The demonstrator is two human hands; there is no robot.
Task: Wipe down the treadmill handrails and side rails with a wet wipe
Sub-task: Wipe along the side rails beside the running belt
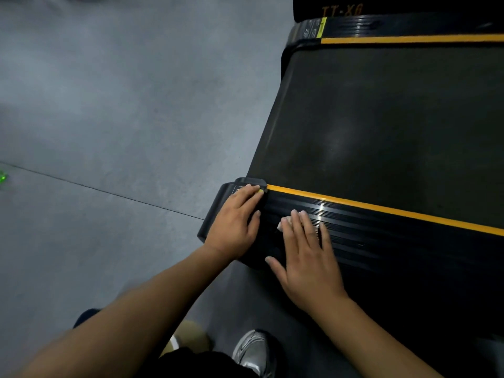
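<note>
Left hand: your left hand [234,216] lies flat, fingers straight and close together, palm down on the end cap [216,211] of the near side rail [381,233]. It holds nothing; its fingertips reach the end of the yellow stripe [381,208].
Right hand: your right hand [305,257] is spread flat, fingers straight and slightly apart, pressing down on the ribbed rail just beside your left hand.
Wipe: the white wipe [281,224] sits under your right fingers, pinned against the rail. Only small bits show past your fingertips.
Rail: black and ribbed, it runs along the belt [381,118] with the stripe between them.
Around you: grey floor [109,105] to the left, and a shoe [252,350] below your arms.
</note>
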